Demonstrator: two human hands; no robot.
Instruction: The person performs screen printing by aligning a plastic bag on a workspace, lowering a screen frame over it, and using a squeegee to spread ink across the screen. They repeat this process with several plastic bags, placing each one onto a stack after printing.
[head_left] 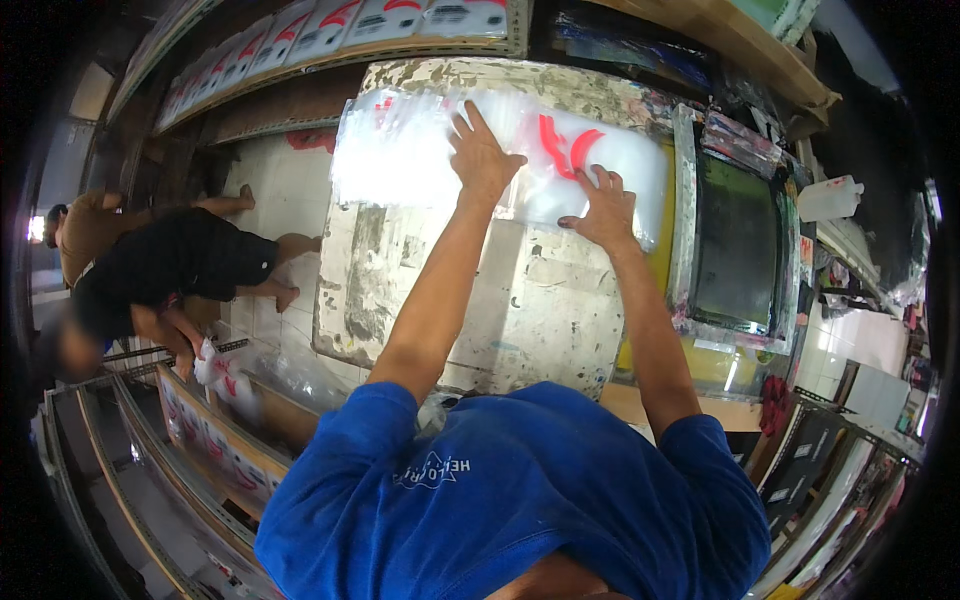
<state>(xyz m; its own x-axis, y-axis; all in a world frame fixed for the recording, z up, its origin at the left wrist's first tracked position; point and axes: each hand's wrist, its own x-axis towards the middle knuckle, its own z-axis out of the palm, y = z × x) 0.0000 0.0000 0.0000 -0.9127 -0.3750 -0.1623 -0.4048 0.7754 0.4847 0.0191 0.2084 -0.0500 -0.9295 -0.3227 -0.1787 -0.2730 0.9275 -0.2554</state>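
A fanned row of thin, see-through plastic bags (400, 160) lies across the far half of a worn, paint-stained white table (440, 290). At its right end the top bag (640, 185) shows a bold red curved print. My left hand (483, 160) rests flat on the middle of the row, fingers spread and thumb pointing right. Just below the red print, my right hand (605, 208) touches the bag with its fingers bent and apart. Neither hand has anything visibly gripped.
Right of the table stands a framed printing screen (738, 245), with a white plastic bottle (830, 198) beyond it. Racks with printed bags (330, 30) line the far left. Another person (170, 255) bends over a lower-left rack (230, 430), handling printed plastic.
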